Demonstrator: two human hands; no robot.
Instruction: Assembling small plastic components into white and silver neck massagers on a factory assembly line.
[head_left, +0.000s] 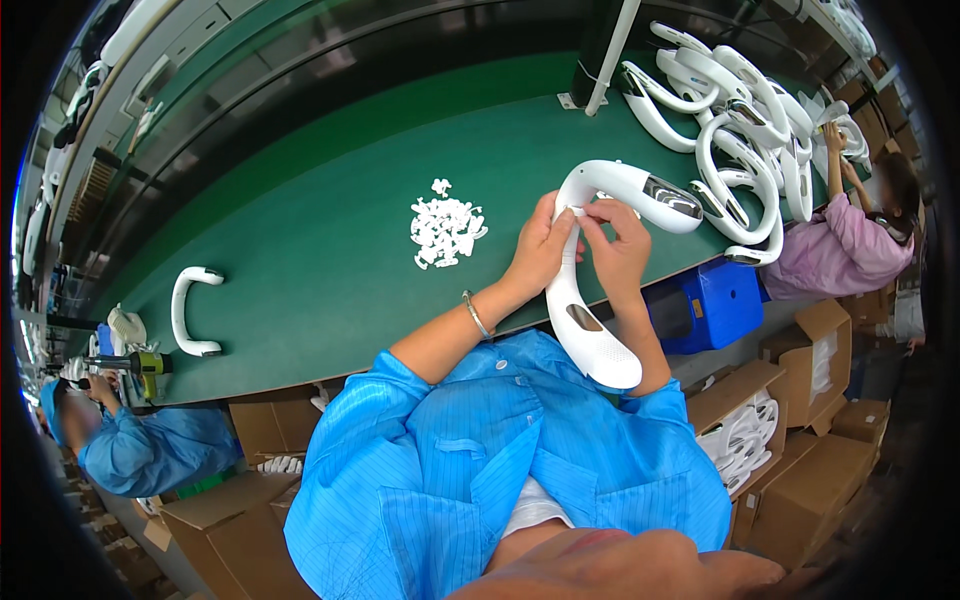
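Observation:
A white, curved neck fan [590,345] with dark glossy panels is held tilted over the near edge of the bench. My left hand [540,250] is closed round its bent middle part, thumb on top. My right hand [618,245] pinches a small white plastic piece [577,211] against the inside of the bend; the fingertips partly hide it. Left of my hands, a loose heap of similar small white plastic pieces [445,232] lies on the green bench top [330,270].
Many neck fans [745,130] are piled at the right, near a co-worker in pink [835,245]. Another white curved piece [180,310] lies far left, near a power screwdriver [145,365] and a co-worker in blue [165,450]. A metal post [610,60], blue stool [715,305] and cardboard boxes [815,490] stand around.

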